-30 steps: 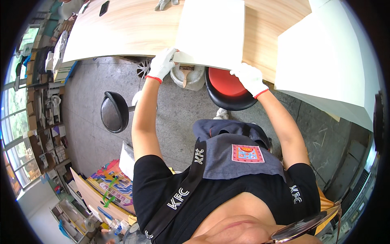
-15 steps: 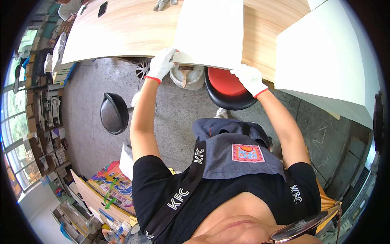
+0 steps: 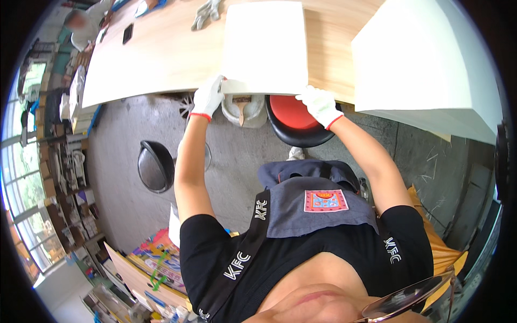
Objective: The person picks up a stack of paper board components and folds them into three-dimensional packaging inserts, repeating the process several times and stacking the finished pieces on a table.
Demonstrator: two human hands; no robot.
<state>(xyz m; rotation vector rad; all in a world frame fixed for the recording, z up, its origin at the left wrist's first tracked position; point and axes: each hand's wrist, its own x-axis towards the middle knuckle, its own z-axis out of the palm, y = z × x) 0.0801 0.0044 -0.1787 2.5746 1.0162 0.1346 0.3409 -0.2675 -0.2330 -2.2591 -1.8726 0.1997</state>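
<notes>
A flat white board or stack of sheets point(image 3: 265, 46) lies on the wood-grain table point(image 3: 156, 56), its near edge along the table's front. My left hand point(image 3: 209, 98), in a white glove with a red cuff, grips the near left corner; its fingertips are partly hidden there. At the near right corner my right hand point(image 3: 319, 104), gloved the same way, has its fingers closed on the edge. Under that edge a brush with a wooden handle point(image 3: 241, 112) lies across a white bucket point(image 3: 257, 116).
A large white block-like stack point(image 3: 409, 64) stands on the right. Grey gloves point(image 3: 205, 13) and a black phone point(image 3: 127, 34) lie on the table. A red and black stool point(image 3: 291, 116) is under the front edge; a black stool point(image 3: 155, 167) stands left. Another person point(image 3: 86, 32) is at far left.
My view has shifted, so the board's far edge now shows and the table sits lower in the picture. Both hands remain at the board's near corners.
</notes>
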